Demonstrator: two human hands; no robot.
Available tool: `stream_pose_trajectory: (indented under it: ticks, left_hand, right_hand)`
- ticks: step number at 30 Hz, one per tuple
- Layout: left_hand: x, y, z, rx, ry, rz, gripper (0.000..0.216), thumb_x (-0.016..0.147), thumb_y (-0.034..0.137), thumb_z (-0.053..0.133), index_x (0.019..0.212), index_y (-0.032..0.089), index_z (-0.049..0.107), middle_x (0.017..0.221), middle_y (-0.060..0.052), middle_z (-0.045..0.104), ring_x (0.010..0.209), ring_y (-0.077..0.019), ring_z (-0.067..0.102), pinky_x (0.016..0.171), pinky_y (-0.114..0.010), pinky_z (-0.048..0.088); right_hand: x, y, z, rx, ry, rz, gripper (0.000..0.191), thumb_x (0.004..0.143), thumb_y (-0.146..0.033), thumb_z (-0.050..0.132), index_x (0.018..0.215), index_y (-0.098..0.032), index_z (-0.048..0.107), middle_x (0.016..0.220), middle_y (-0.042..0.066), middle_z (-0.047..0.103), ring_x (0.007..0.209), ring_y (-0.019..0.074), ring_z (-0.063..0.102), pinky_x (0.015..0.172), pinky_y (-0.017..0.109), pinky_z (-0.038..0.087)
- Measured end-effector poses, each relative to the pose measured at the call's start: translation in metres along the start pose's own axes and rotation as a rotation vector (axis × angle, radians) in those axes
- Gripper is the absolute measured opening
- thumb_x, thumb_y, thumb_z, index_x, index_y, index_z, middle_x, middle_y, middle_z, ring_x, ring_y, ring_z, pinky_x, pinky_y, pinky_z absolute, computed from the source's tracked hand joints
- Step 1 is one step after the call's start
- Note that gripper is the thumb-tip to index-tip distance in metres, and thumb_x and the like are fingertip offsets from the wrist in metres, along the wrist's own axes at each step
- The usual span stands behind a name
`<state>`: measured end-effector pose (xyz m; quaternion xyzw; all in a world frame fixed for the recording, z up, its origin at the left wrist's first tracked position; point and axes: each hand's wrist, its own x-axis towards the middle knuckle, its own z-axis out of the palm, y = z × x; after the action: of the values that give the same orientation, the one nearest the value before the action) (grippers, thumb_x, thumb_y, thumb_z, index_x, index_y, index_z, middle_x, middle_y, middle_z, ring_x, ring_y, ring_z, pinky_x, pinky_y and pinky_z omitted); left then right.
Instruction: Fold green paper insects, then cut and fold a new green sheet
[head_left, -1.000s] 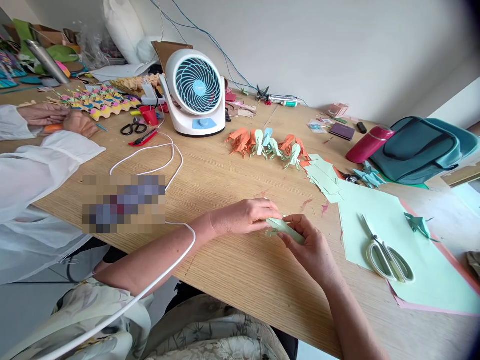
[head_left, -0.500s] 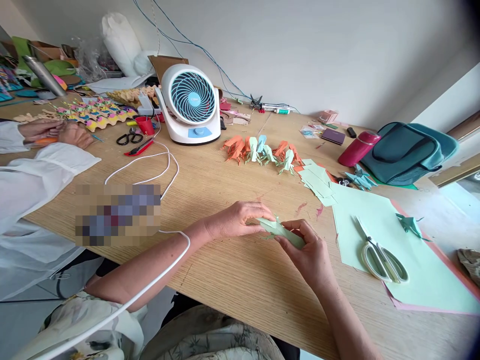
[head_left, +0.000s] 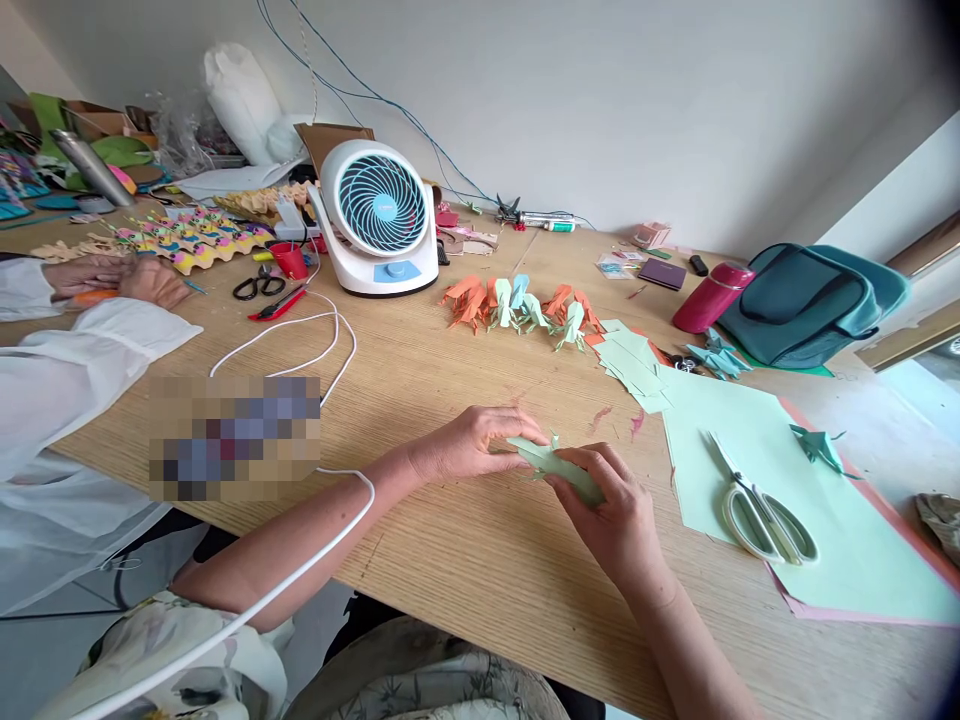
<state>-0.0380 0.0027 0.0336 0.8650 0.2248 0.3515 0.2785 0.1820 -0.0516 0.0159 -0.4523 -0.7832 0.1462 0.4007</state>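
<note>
Both my hands hold a folded pale green paper piece point(head_left: 556, 463) just above the wooden table point(head_left: 465, 560). My left hand point(head_left: 480, 443) pinches its left end with fingers closed. My right hand point(head_left: 611, 500) grips its right end from below, fingers curled round it. A row of finished orange, green and blue folded paper figures point(head_left: 525, 305) stands further back on the table.
White scissors point(head_left: 761, 505) lie on a large green sheet point(head_left: 750, 440) to the right, near cut green squares point(head_left: 634, 365). A white desk fan point(head_left: 379, 220), its white cable point(head_left: 300, 335), a red bottle point(head_left: 712, 297) and a teal bag point(head_left: 810, 300) stand behind. Another person's hands point(head_left: 120, 280) rest at the left.
My hands stay on the green piece and have turned it slightly between the fingers. The camera has tilted a little, so everything sits lower in view.
</note>
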Motion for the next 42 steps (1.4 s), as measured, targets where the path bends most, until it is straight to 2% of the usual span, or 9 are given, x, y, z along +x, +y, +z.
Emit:
stream_pose_trajectory:
  ticks: [9,14,27,31,36,42]
  left_hand:
    - [-0.0006,0.0001,-0.0022,-0.062,-0.019,-0.038,0.025,0.086,0.021,0.067,0.11,0.016,0.068,0.11,-0.01,0.07,0.105,-0.0173,0.065,0.096,-0.029,0.048]
    - [-0.0005,0.0033,-0.0027,-0.064,-0.016,-0.075,0.024,0.086,0.022,0.067,0.109,0.016,0.069,0.109,-0.01,0.071,0.105,-0.0173,0.065,0.097,-0.029,0.047]
    - [-0.0008,0.0015,0.0001,-0.026,-0.004,-0.031,0.023,0.087,0.02,0.066,0.11,0.015,0.069,0.107,-0.01,0.071,0.104,-0.0172,0.065,0.097,-0.03,0.047]
    - [-0.0012,0.0018,0.0004,-0.024,-0.022,-0.023,0.023,0.087,0.02,0.065,0.11,0.015,0.068,0.108,-0.009,0.07,0.104,-0.0176,0.064,0.095,-0.029,0.048]
    - [-0.0007,0.005,0.001,-0.018,-0.008,-0.035,0.022,0.087,0.022,0.066,0.108,0.016,0.068,0.106,-0.009,0.069,0.102,-0.0179,0.064,0.094,-0.03,0.048]
    - [-0.0015,0.0079,0.004,0.011,-0.008,-0.042,0.021,0.089,0.022,0.064,0.108,0.016,0.068,0.106,-0.009,0.069,0.1,-0.0168,0.064,0.089,-0.027,0.049]
  right_hand:
    - [0.0004,0.0025,-0.0019,0.093,-0.014,-0.013,0.017,0.089,-0.027,0.063,0.106,-0.025,0.065,0.094,0.004,0.059,0.082,0.0178,0.06,0.07,0.029,0.049]
    - [-0.0013,0.0029,-0.0006,0.033,0.01,-0.038,0.018,0.089,-0.024,0.062,0.107,-0.026,0.065,0.094,0.004,0.056,0.081,0.0168,0.059,0.068,0.029,0.049]
    - [0.0004,0.0014,0.002,0.079,0.064,-0.019,0.013,0.088,-0.024,0.065,0.1,-0.024,0.064,0.092,0.004,0.056,0.08,0.017,0.058,0.068,0.029,0.048]
    - [0.0009,0.0024,0.0028,0.119,0.045,-0.019,0.01,0.088,-0.025,0.066,0.097,-0.024,0.063,0.09,0.004,0.057,0.081,0.0178,0.058,0.069,0.03,0.048]
    - [-0.0004,0.0037,0.0043,0.101,0.041,-0.008,0.014,0.089,-0.023,0.063,0.104,-0.025,0.064,0.092,0.004,0.056,0.081,0.0176,0.057,0.07,0.03,0.048]
    - [-0.0024,0.0038,0.0052,0.063,0.03,-0.005,0.01,0.09,-0.022,0.061,0.098,-0.025,0.065,0.092,0.004,0.055,0.08,0.0168,0.057,0.067,0.029,0.047]
